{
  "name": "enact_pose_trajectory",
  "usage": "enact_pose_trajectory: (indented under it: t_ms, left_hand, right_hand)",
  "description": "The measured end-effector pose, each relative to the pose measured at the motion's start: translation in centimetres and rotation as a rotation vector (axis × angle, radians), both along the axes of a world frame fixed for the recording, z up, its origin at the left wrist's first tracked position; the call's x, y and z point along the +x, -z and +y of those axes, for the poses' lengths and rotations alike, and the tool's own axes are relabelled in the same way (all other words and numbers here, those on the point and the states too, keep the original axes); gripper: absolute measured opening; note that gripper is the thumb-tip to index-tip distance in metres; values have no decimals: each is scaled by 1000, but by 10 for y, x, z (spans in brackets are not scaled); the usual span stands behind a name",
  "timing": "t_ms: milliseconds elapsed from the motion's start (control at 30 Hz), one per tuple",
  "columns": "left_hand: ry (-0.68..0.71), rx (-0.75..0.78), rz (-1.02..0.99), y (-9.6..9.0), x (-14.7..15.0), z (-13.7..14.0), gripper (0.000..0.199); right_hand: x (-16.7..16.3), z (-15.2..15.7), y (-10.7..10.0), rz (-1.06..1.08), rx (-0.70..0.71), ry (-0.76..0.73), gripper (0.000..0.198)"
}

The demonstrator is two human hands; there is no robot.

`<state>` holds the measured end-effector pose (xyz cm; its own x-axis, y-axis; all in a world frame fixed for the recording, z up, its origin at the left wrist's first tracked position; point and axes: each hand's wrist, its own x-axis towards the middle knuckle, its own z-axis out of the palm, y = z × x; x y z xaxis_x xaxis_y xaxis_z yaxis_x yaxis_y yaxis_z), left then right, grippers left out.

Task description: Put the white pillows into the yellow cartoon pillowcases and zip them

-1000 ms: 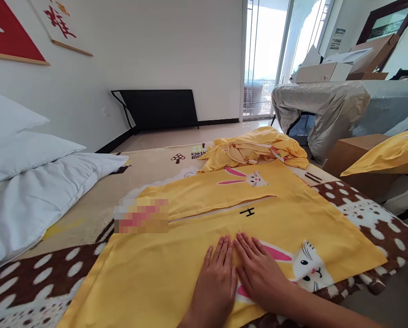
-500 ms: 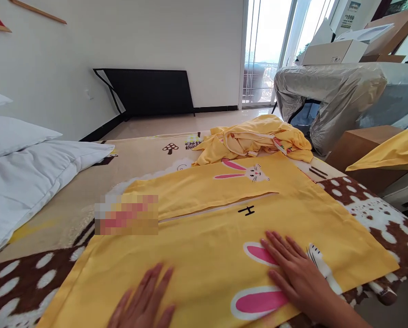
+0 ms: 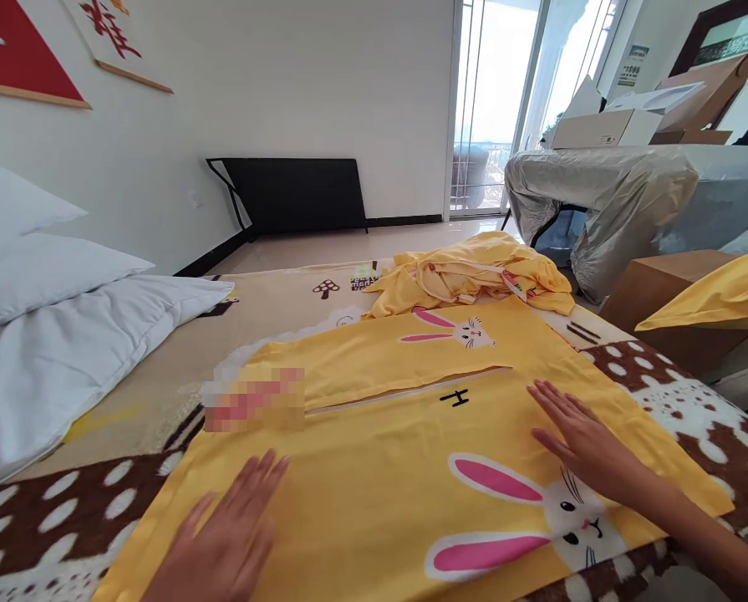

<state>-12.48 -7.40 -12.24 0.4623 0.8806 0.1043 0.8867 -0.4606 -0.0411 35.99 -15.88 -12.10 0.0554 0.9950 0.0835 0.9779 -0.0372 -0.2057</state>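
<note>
A yellow pillowcase (image 3: 361, 485) with printed pink-eared rabbits lies spread flat on the bed, a long slit with a pale edge running across its upper part. Over its left portion is my left hand (image 3: 223, 527), fingers stretched out, slightly blurred. On the right, above the large rabbit print, my right hand (image 3: 577, 431) lies flat with its fingers extended. Neither hand grips anything; whether each palm presses on the cloth or hovers just over it is hard to tell. Behind the pillowcase sits a crumpled heap of yellow fabric (image 3: 467, 267).
White pillows (image 3: 98, 351) are piled at the left. The bed has a brown and beige patterned blanket (image 3: 273, 301). A cardboard box (image 3: 649, 293) with yellow cloth (image 3: 718, 293) over it stands at right, near plastic-covered furniture (image 3: 612, 184). A black panel (image 3: 298, 194) leans against the wall.
My right hand has moved up and away from the rabbit print, uncovering its face. My left hand has shifted left and a little up. The view has tilted upward.
</note>
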Motion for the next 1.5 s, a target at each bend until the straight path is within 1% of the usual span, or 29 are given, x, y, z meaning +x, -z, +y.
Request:
enact_pose_trajectory:
  t_ms: [67, 100, 133, 167, 233, 267, 300, 367, 467, 533, 733, 800, 867, 1000, 1133, 1233, 1333, 1433, 1500]
  left_hand:
    - [12, -163, 29, -27, 64, 35, 57]
    - [8, -254, 23, -37, 96, 53, 57]
    - [-36, -317, -9, -43, 126, 71, 56]
    - [-60, -321, -23, -46, 153, 89, 54]
    - [-104, -282, -55, -43, 192, 119, 52]
    - [-127, -278, -73, -38, 204, 131, 50]
    - [-146, -277, -92, -31, 211, 142, 49]
    - [-181, -262, -127, -16, 213, 159, 49]
    - [-232, -202, -161, 2, 202, 177, 53]
    - [-255, -169, -171, 9, 193, 189, 58]
    - [-292, -144, -173, 15, 171, 221, 61]
    - [-323, -140, -172, 17, 159, 229, 61]
    - [-373, -143, -171, 17, 141, 236, 61]
    - [-500, -144, -154, 16, 88, 246, 62]
    - [-595, -121, -131, 12, 29, 249, 62]
    - [-631, -108, -120, 12, -1, 249, 63]
    - [-631, -108, -114, 16, -15, 252, 64]
    - [-622, -109, -114, 21, -18, 255, 65]
    - [-617, -107, -115, 22, -17, 256, 65]
  right_hand:
    - [-39, 45, -21, 61, -8, -170, 66]
    - [-60, 69, -29, 89, -15, -245, 64]
    - [-80, 94, -33, 111, -27, -293, 61]
    - [-99, 117, -35, 128, -46, -308, 57]
    - [-131, 159, -32, 146, -67, -269, 53]
    - [-143, 176, -28, 143, -62, -257, 51]
    - [-152, 190, -23, 140, -59, -243, 50]
    - [-161, 210, -11, 129, -47, -230, 50]
    - [-158, 228, 6, 116, -26, -227, 53]
    - [-149, 239, 13, 113, -27, -229, 57]
    - [-105, 272, 19, 105, -85, -179, 61]
    - [-86, 279, 21, 93, -95, -138, 60]
    - [-65, 284, 25, 76, -109, -81, 60]
    - [-9, 282, 31, 35, -128, 68, 61]
    - [55, 265, 37, -21, -114, 226, 61]
    - [88, 255, 42, -81, -80, 318, 61]
    - [99, 253, 47, -154, -37, 366, 61]
    - [97, 255, 48, -171, -20, 370, 61]
    - [94, 255, 48, -170, -8, 409, 61]
